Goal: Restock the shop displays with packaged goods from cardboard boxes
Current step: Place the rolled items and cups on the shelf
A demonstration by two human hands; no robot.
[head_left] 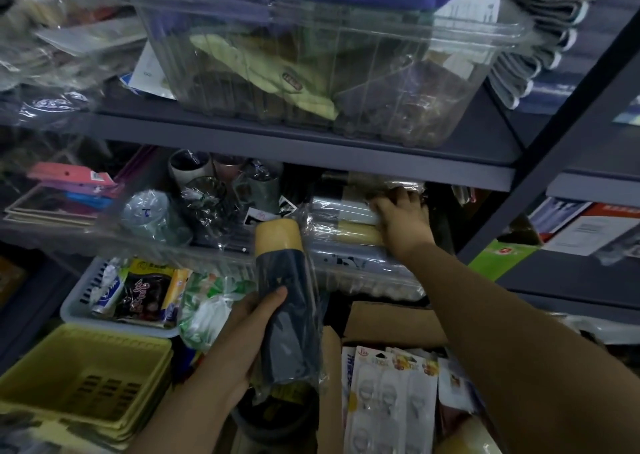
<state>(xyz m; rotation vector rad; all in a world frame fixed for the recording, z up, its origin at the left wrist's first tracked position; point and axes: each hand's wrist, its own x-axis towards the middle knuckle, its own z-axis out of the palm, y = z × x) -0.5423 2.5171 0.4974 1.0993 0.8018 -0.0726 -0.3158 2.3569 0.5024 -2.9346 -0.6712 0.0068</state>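
**Bottle in the left hand, a slot being made on the middle shelf**

Nearest the camera, the cardboard box [391,322] lies open below both arms, with carded hook packs [388,394] standing in it; its lower part is cut off by the frame edge, so how much stock remains cannot be told.

Just above it, the left hand [242,336] grips a plastic-wrapped bottle [284,301], dark-bodied with a yellow cap, held upright. Its fingers [273,296] are curled round the middle of the body, thumb side hidden behind. The bottle looks rigid and probably light if empty, but the loose film will likely slide over the hard shell, so a firm wrap round the body, as now, seems safer than pinching the cap or the flapping wrapper below.

Beyond those fingers, up and to the right, the right hand [403,218] reaches into the middle shelf [346,173] and presses on stacked wrapped packets [343,225]. Its fingertips vanish into shadow and crinkled film; whether they grip a packet or only push cannot be told.

Farther up, a clear tub [311,72] sits on the shelf above, its contents blurred and unreadable.
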